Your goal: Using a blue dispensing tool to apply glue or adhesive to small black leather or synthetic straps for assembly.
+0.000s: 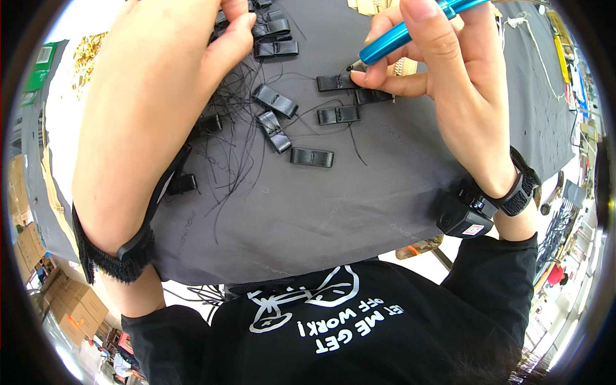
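My right hand (459,83) grips a shiny blue pen-shaped tool (394,43) with a narrow metal tip. The tip points down beside a small black strap loop (335,83) with stitching across it, and my fingers are close to that loop's right end. Another black loop (374,97) lies partly under the fingers. At the upper left, my left hand (224,42) is cut off by the picture's edge; its visible fingertips are pressed together, and what they pinch is hidden. Several more black loops (277,49) lie just beside it, with long black threads (231,135) tangled below.
Dark grey cloth (289,212) covers the table, its near edge curving close to my body. More loops (312,157) are scattered mid-table. A gold-coloured heap (90,54) sits at far left. White cord (536,48) and yellow-handled tools (561,54) lie at far right. Cardboard boxes (80,314) stand beyond the table.
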A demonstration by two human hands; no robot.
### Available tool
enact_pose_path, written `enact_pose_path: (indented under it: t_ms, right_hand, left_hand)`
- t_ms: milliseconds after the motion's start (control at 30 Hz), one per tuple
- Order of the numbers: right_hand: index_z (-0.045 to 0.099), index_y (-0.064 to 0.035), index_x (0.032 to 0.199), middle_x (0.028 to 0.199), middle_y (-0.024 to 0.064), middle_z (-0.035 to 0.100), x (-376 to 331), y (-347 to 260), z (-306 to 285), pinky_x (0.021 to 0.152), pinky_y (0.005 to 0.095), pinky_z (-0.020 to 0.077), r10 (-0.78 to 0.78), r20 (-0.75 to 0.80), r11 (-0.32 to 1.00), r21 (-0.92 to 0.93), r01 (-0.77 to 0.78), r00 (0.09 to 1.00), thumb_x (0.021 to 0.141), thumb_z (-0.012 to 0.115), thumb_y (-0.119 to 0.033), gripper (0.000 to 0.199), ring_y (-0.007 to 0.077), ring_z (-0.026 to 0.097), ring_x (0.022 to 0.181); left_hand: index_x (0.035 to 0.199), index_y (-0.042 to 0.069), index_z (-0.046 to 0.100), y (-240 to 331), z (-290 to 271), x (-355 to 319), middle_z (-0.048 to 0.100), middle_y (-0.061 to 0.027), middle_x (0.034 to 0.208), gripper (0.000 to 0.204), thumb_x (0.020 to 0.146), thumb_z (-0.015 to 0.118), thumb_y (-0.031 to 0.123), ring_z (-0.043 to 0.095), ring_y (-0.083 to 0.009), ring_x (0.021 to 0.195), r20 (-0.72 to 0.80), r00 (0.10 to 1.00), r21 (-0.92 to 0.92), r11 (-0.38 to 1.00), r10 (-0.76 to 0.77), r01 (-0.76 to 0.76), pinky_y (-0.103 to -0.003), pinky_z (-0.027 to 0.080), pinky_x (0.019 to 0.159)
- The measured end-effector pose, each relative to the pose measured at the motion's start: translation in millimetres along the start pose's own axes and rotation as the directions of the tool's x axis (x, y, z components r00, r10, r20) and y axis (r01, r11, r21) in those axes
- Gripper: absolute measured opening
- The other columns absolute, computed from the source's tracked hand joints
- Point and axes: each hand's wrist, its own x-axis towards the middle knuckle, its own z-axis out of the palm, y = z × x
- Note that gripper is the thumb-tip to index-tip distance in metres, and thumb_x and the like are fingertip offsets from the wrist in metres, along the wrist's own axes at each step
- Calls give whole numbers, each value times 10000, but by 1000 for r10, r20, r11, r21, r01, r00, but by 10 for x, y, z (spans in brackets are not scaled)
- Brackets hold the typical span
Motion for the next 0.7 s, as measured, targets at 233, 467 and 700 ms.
enact_pose_path:
  t_ms: [233,467,700]
  right_hand:
    - [373,-67,1153,897,121,650,85,218,-129,606,259,611,-269,63,951,174,255,961,1115,466,-244,203,155,697,703]
    - [377,-95,1164,882,122,661,72,-279,-201,583,280,608,65,-90,990,128,-53,994,1124,441,-279,199,170,694,709]
    - [380,-82,1168,892,112,656,62,-121,-249,569,282,608,-75,-32,975,205,81,997,1118,460,-263,204,161,690,699]
  left_hand:
    - [978,8,657,133,-11,49,416,26,696,114,937,686,110,404,-81,684,82,993,-474,880,81,-32,-271,349,615]
    - [922,1,702,264,41,167,385,47,649,197,923,738,195,363,-60,628,321,943,-552,826,89,110,-275,301,563]
    - [835,-6,654,365,37,239,392,63,629,250,912,757,209,360,-55,613,334,941,-522,843,58,133,-276,289,542]
